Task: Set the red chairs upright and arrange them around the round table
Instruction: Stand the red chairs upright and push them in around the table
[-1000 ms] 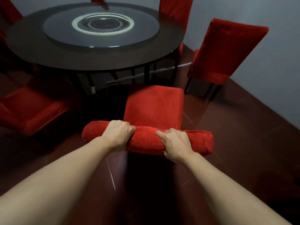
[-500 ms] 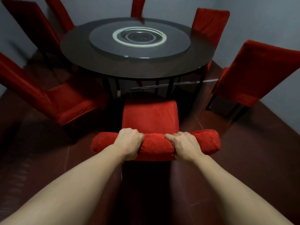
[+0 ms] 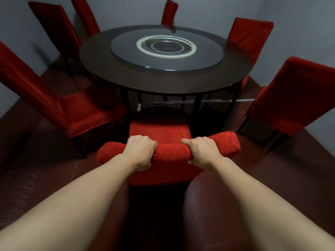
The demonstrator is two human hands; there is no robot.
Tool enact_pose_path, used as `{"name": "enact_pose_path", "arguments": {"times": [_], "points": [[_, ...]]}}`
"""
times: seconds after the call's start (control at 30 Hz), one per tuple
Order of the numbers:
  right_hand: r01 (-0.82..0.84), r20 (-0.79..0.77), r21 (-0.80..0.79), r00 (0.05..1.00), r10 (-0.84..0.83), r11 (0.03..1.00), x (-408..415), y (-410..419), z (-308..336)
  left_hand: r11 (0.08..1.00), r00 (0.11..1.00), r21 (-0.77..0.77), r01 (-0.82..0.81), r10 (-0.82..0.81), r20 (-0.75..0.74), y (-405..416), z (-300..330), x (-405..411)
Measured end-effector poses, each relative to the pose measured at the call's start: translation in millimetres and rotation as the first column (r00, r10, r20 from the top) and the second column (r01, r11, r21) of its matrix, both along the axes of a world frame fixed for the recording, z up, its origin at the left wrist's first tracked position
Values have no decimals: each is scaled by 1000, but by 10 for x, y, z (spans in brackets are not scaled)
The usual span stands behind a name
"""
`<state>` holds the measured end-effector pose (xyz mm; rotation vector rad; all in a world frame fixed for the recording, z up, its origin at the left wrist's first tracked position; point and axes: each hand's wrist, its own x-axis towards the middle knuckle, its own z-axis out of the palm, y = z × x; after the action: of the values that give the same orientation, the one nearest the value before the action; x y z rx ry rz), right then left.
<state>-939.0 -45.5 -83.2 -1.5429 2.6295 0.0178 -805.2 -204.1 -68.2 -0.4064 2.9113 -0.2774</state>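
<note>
An upright red chair (image 3: 170, 153) stands right in front of me, its seat facing the dark round table (image 3: 101, 69). My left hand (image 3: 140, 151) and my right hand (image 3: 201, 153) both grip the padded top of its backrest, fingers curled over the far side. The seat's front edge reaches under the table rim. Several other red chairs stand upright around the table: one at the left (image 3: 72, 113), one at the right (image 3: 297, 98), others at the back (image 3: 250, 37).
A round glass turntable (image 3: 126, 51) lies on the table's middle. Dark table legs (image 3: 196, 109) and a metal crossbar stand just beyond the seat. Grey walls close in behind and to the right. Dark reddish floor (image 3: 272, 178) surrounds me.
The chair in my hands has come closer to the table, its seat now reaching the rim. My view has swung left and lifted, showing more chairs on the left.
</note>
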Motion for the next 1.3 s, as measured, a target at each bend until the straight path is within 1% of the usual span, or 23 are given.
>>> {"name": "enact_pose_path", "arguments": {"times": [0.07, 0.17, 0.27, 0.4, 0.43, 0.5, 0.57, 0.63, 0.83, 0.93, 1.03, 1.17, 1.3], "points": [[10, -35, 16, 999, -9, 1000, -28, -29, 22, 1000, 1000, 5, -11, 11, -12, -30, -13, -25], [18, -41, 13, 999, -17, 1000, -60, -97, 50, 1000, 999, 1, -15, 15, -36, -120, -26, -72], [41, -49, 8, 998, -41, 999, -126, -205, 101, 999, 996, 43, -20, 23, -81, -254, -39, -122], [24, -65, -56, 997, -28, 998, -160, -231, 23, 994, 991, 106, -24, 37, -125, -329, -82, -80], [2, -104, -93, 994, -12, 996, -157, -204, -26, 994, 990, 103, -20, 34, -136, -335, -95, -69], [-3, -185, -123, 983, -20, 992, -117, -140, -114, 995, 992, 100, -13, 26, -124, -341, -94, -53], [-8, -222, -187, 974, -34, 982, -118, -130, -177, 994, 996, 109, 4, 5, -84, -383, -72, -90], [-31, -240, -212, 970, -22, 977, -199, -134, -183, 996, 998, 84, 21, -16, -54, -390, -23, -177], [-52, -188, -189, 982, 16, 981, -316, -230, -153, 1000, 1000, 21, 15, -15, 8, -417, 37, -267], [-90, -166, -168, 984, 62, 982, -355, -395, -80, 999, 1000, -35, -5, 6, 21, -550, 122, -320], [-85, -112, -155, 991, 68, 984, -399, -590, 36, 996, 999, -79, -32, 34, 32, -729, 210, -430], [-73, -101, -157, 993, 58, 985, -417, -762, 94, 996, 999, -84, -31, 34, 35, -928, 251, -479], [-29, -84, -139, 996, 17, 990, -430, -909, 160, 997, 1000, -73, -20, 21, 15, -1097, 299, -542]]}}
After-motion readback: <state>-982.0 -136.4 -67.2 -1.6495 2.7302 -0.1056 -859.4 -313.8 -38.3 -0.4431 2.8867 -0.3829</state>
